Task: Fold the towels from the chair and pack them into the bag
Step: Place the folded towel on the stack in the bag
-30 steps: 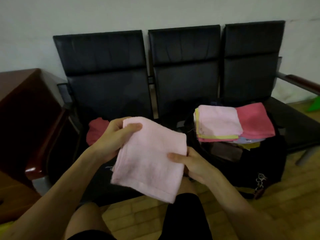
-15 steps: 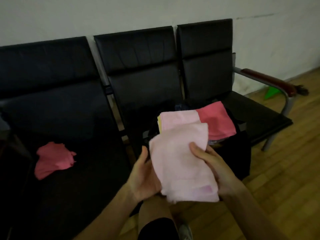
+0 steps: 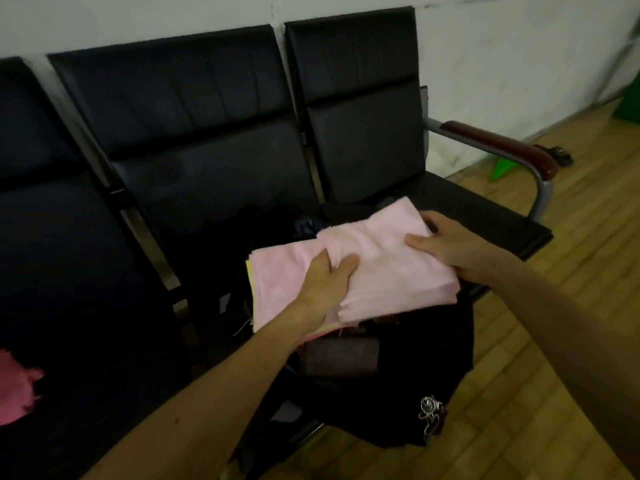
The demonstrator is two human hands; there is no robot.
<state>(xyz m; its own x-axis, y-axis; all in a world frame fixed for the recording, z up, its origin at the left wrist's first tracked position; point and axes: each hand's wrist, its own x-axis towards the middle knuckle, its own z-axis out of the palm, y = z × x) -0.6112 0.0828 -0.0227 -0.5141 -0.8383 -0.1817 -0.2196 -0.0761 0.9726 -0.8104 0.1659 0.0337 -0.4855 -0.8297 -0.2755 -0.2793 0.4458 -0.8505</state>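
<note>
The pink towel, folded to a thick rectangle, is held between both hands over the open mouth of the bag. It is gripped at its near-left edge by the left hand, thumb laid on top and fingers pinching a ridge of cloth. At its far-right edge it is gripped by the right hand, thumb pressed on the upper face and fingers curled round the rim. Whether it already rests with its full weight on what lies under it cannot be told. Under the left hand and partly under the pink towel, a stack of folded towels is seen, pale pink on top with a yellow edge showing at its side. The step in hand is judged to be the packing of this towel: the folding looks done and the laying-down is not yet finished. Next, it would need to be set square beside or upon the stack, pressed flat, and both grips let go without the folds being dragged open. Far out to the left of the left forearm, a crumpled red towel lies on the chair, so at least one more is judged to be left to fold. A charm hangs on the bag's front, below the right forearm.
</note>
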